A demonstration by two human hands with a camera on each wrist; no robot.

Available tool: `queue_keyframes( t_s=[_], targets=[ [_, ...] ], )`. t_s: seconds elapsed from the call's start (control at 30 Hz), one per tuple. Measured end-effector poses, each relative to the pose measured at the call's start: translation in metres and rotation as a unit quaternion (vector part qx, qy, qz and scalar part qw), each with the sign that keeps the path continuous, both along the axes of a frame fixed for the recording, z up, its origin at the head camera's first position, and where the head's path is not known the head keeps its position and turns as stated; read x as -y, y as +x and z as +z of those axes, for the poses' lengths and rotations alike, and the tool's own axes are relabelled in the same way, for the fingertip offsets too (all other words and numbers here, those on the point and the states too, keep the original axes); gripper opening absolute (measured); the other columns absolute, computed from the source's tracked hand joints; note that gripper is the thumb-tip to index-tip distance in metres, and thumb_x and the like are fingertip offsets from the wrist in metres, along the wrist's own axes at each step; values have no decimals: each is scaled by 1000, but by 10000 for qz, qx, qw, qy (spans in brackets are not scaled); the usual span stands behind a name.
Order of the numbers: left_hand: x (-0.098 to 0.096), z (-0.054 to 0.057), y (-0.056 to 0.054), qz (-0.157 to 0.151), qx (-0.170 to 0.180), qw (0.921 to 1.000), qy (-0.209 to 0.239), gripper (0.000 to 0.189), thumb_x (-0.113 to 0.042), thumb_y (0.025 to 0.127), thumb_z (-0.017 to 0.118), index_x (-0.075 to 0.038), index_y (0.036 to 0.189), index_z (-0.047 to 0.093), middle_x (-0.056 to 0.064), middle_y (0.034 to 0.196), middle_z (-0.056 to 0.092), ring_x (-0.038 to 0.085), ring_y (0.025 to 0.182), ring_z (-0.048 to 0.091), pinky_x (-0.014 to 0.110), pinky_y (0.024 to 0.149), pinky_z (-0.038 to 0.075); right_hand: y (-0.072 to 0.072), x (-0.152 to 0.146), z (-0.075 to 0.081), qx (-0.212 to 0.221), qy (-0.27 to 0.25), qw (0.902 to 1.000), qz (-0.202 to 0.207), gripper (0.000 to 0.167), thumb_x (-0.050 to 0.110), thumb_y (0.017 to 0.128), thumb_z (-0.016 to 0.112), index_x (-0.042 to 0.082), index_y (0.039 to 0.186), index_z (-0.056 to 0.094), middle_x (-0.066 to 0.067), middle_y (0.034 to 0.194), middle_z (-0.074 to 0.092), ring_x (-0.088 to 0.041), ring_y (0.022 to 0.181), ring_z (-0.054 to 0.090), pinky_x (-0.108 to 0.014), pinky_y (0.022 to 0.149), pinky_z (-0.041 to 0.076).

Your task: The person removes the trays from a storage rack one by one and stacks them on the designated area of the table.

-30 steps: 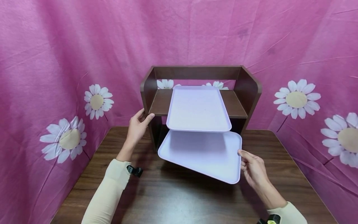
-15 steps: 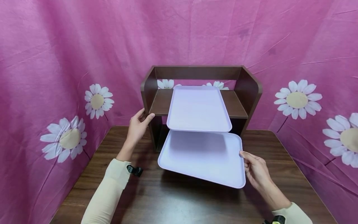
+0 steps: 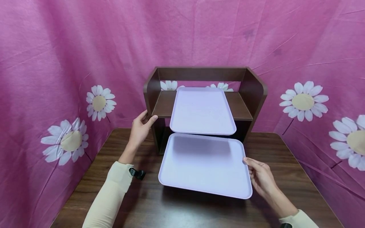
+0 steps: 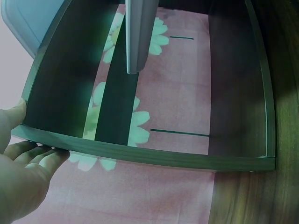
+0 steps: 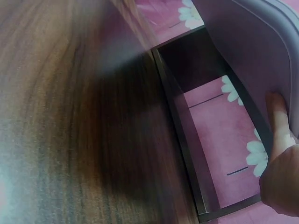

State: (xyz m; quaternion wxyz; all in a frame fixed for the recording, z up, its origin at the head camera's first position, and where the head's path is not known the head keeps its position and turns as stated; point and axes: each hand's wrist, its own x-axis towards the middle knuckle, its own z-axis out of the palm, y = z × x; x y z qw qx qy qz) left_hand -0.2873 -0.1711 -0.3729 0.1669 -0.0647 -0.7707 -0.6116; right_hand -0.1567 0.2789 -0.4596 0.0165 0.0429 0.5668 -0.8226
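Note:
My right hand [image 3: 263, 178] holds a pale lilac tray [image 3: 203, 167] by its right rim, thumb on top. Seen from the right wrist, a finger [image 5: 279, 119] lies under the tray. The tray hangs in front of a dark brown shelf unit [image 3: 258, 90], its right front corner nearer to me than the left. My left hand [image 3: 139, 129] grips the unit's left side panel, the thumb at the front edge and the fingers outside. A second lilac tray [image 3: 203, 110] lies on the upper shelf, its front overhanging. In the left wrist view the held tray [image 4: 140, 42] appears edge-on.
The unit stands at the back of a dark wood table [image 3: 182, 215]. A pink curtain [image 3: 199, 34] with white daisies hangs behind and at both sides. The unit's lower compartment [image 4: 238, 84] has an open back, with the curtain showing through.
My right hand has drawn the lower tray forward and out from under the upper one, and its left side has swung toward me. The left hand and the upper tray stay put.

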Motion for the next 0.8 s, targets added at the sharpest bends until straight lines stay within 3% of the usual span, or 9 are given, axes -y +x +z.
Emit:
queue_keyframes(
  t_s=[0.3, 0.43, 0.63, 0.8],
  targets=[
    [2, -1, -2, -3, -58, 10000, -53, 57, -34, 100, 77, -11, 150, 62, 18, 140, 70, 20, 115, 68, 11, 77, 54, 7, 2, -9, 137, 253, 9995, 141, 36, 8, 110, 56, 18, 84, 80, 14, 65, 55, 0, 56, 43, -16, 49, 33],
    [1, -1, -2, -18, -59, 9999, -84, 57, -33, 101, 77, -10, 150, 61, 19, 140, 70, 24, 119, 68, 10, 78, 54, 11, 4, -15, 56, 195, 9997, 135, 37, 7, 110, 55, 17, 85, 80, 13, 65, 54, 0, 57, 42, -17, 50, 28],
    [1, 1, -1, 42, -61, 9998, -189, 57, -33, 101, 77, -10, 151, 61, 19, 139, 70, 15, 112, 68, 10, 77, 54, 14, 5, -21, 151, 217, 9994, 235, 36, 8, 110, 54, 18, 87, 80, 13, 67, 60, 1, 57, 47, -13, 48, 38],
    [1, 0, 0, 40, -33, 9999, -159, 56, -32, 101, 77, -10, 150, 61, 19, 138, 70, 8, 105, 67, 11, 75, 55, 17, 7, -27, 228, 332, 9990, 207, 35, 8, 109, 55, 18, 85, 79, 13, 68, 58, 1, 57, 44, -15, 50, 35]
  ],
)
